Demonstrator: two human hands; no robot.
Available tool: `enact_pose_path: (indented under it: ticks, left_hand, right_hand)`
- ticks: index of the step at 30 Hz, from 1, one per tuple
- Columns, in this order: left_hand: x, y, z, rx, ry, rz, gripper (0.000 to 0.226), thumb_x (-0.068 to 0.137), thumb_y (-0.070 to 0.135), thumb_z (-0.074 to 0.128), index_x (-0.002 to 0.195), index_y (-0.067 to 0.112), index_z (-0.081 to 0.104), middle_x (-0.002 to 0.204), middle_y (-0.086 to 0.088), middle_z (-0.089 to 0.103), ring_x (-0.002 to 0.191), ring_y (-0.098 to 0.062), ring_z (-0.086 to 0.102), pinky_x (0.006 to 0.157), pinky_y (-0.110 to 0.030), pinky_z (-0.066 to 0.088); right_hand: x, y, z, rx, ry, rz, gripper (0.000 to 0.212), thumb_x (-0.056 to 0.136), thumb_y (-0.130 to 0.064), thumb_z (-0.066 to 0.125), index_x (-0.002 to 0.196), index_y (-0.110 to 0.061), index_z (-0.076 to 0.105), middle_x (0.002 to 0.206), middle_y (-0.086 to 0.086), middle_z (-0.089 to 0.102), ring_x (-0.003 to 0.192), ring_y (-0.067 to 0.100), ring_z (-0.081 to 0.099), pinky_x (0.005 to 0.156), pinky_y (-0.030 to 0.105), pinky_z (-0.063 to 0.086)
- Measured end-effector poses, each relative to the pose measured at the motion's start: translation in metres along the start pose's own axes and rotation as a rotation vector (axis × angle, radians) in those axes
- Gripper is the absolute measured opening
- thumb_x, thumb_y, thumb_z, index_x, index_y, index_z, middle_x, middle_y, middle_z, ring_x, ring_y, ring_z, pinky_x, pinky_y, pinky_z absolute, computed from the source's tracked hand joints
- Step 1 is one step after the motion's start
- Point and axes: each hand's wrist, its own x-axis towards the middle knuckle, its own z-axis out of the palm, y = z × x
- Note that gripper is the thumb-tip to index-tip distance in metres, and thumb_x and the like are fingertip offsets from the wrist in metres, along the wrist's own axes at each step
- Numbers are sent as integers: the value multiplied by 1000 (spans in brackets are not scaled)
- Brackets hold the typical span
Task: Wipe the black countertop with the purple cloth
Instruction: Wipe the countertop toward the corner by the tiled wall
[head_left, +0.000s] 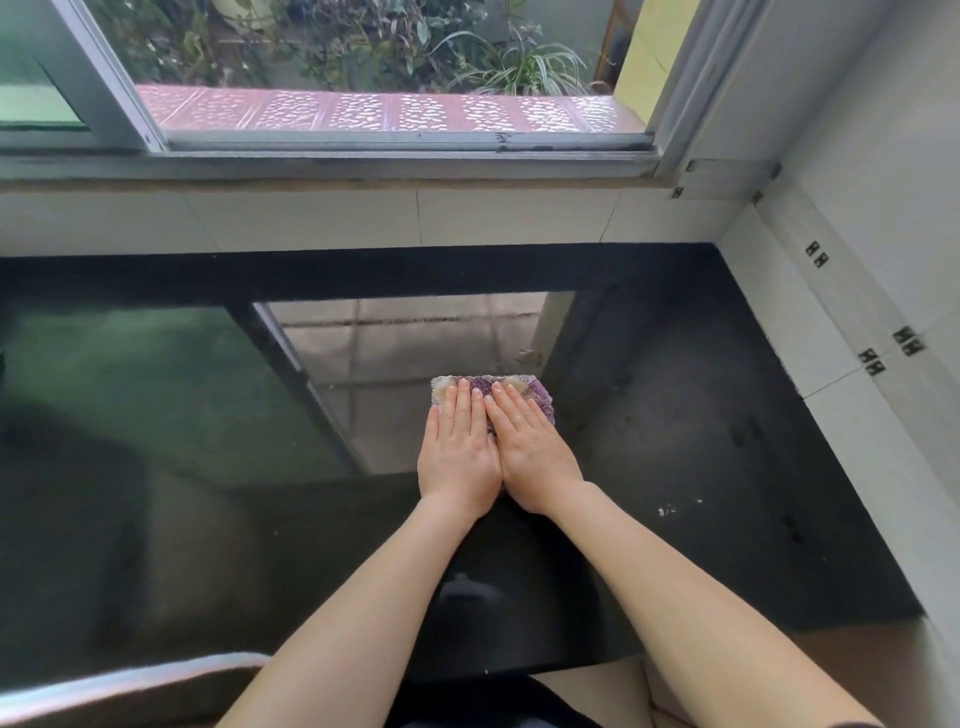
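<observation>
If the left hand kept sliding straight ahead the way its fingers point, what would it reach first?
Bare black countertop lies ahead of the left hand and purple cloth, then probably the white tiled wall under the window. Nothing visible stands between.

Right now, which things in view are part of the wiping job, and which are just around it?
Part of the job:
- purple cloth, flat under both palms
- black countertop
- left hand
- right hand

Just around:
- window frame
- white tiled wall
- plants outside
- white specks on the counter, maybe wiping targets
</observation>
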Motion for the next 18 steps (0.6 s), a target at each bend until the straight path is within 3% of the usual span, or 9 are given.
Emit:
enact_pose_path:
  ticks: [18]
  left_hand:
    - [91, -13, -15, 40, 12, -58, 57, 99, 32, 8, 147, 6, -10, 157, -11, -14, 143, -23, -16, 117, -38, -5]
  right_hand:
    - [94, 29, -22, -27, -15, -45, 58, 101, -32, 23, 150, -16, -3, 158, 1, -10, 142, 13, -14, 117, 35, 0]
